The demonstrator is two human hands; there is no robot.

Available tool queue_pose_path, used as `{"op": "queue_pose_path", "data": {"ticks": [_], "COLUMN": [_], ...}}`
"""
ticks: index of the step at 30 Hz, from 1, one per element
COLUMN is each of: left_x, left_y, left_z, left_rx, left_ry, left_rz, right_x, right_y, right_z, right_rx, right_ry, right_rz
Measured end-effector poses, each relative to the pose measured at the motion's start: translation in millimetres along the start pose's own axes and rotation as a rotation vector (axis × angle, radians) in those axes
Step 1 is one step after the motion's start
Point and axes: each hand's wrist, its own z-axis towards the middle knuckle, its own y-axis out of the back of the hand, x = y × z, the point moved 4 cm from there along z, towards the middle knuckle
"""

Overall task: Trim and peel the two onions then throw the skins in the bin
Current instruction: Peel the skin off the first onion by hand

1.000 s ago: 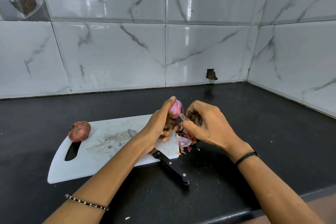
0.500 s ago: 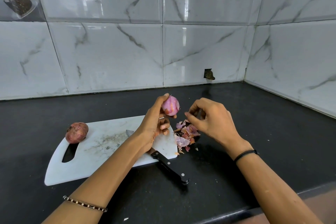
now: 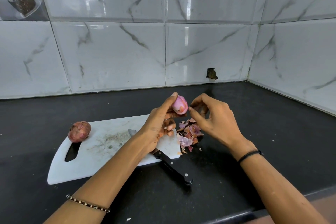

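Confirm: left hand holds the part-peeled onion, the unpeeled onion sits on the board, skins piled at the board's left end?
Wrong end: the head view shows the skins piled at the right end of the board. The rest stands.

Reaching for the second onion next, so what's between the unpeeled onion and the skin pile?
In the head view: smeared cutting board, the knife blade, and the left hand raised over them.

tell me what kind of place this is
Probably a home kitchen: a black countertop against marble-look wall tiles, with a white cutting board, a knife and a part-peeled onion.
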Motion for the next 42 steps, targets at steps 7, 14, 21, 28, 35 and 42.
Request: {"op": "queue_pose_path", "data": {"ticks": [7,14,21,28,35,42], "left_x": [0,0,-1,-2,-2,1], "left_y": [3,2,0,0,1,4], "left_z": [1,0,-2,-2,-1,2], "left_rx": [-0.001,0.002,-0.015,-0.025,-0.016,-0.022], "left_ry": [-0.015,-0.027,-0.018,-0.005,-0.009,0.023], "left_rz": [-0.012,-0.007,0.011,-0.003,-0.029,-0.113], "right_x": [17,19,15,15,17,4], "right_y": [7,0,-4,-6,0,-2], "right_z": [-2,0,3,2,2,0], "right_rx": [-0.058,-0.029,0.003,-0.005,-0.032,-0.066], "right_ry": [0.136,0.211,0.208,0.153,0.152,0.035], "right_rz": [0.113,0.134,0.151,0.169,0.151,-0.037]}}
